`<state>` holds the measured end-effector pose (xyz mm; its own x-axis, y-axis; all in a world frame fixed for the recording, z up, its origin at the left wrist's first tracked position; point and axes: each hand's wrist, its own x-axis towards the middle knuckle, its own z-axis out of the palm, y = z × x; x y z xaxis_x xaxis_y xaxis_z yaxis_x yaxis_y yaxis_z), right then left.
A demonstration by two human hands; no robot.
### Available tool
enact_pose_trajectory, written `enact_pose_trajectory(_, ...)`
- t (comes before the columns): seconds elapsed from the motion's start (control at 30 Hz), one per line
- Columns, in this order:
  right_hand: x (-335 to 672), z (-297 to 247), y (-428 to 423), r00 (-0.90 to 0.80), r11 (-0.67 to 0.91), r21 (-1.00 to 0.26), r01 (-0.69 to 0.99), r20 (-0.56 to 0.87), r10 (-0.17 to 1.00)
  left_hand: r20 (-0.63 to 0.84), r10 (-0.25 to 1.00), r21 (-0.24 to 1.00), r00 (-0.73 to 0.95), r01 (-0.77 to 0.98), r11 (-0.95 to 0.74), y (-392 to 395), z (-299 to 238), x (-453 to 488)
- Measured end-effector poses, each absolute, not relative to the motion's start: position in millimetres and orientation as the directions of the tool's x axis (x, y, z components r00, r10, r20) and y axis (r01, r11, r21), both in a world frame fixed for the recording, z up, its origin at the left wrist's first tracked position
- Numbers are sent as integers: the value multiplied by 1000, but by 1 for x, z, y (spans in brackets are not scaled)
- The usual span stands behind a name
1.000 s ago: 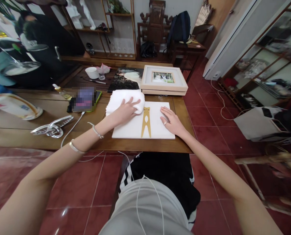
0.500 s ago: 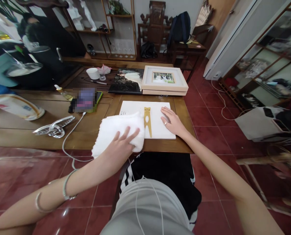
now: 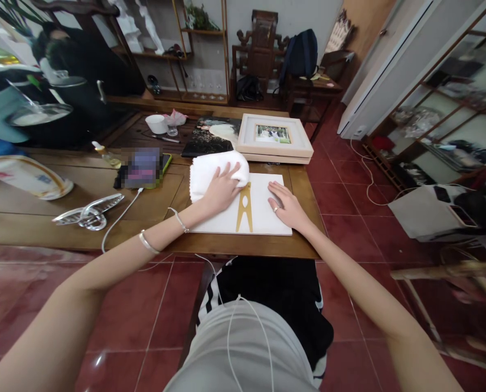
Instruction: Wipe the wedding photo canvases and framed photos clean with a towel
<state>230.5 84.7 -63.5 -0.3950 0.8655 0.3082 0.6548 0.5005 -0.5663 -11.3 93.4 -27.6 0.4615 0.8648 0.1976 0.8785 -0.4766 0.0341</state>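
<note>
- Left hand (image 3: 223, 190) lies with fingers spread on top of the folded white cloth (image 3: 205, 173)
- White cloth rests over the upper left part of the white board (image 3: 265, 220); it looks soft and light, probably best taken by its thick fold
- White board, flat on the wooden table (image 3: 176, 191), seems stiff, perhaps smooth; its side edges should give good hold
- Right hand (image 3: 288, 208) rests flat on its right side, fingers extended, gripping nothing

Wht cloth (image 3: 204, 170), wht board (image 3: 265, 213), yel.-gold shape (image 3: 245, 210)
</note>
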Motion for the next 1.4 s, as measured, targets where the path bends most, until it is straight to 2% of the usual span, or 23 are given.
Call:
enact_pose_trajectory(0.13,231,-64,85,-403,518,-554,652,325,855,120,807,-55,578,815,-576,71,-21,6)
enact_pose_trajectory(0.23,231,-65,86,-404,522,-547,654,330,853,63,796,-147,602,795,-589,34,-14,18)
enact_pose_trajectory(0.4,230,-65,86,-402,519,-544,659,329,854,64,750,-251,658,738,-627,-29,-11,26)
enact_pose_trajectory(0.6,230,-64,85,-409,519,-540,663,319,855,90,698,-221,711,697,-682,-36,-12,20)
enact_pose_trajectory(0.8,231,-65,86,-411,527,-533,662,330,850,31,776,-190,630,766,-615,24,-5,23)
enact_pose_trajectory(1.1,231,-64,84,-408,532,-543,650,342,847,-45,837,-67,545,834,-547,109,12,25)
enact_pose_trajectory(1.23,231,-63,85,-418,528,-543,653,324,849,-30,842,-111,539,835,-539,104,7,39)
enact_pose_trajectory(1.4,233,-65,88,-437,557,-563,610,348,830,-11,812,-219,583,791,-571,60,0,57)
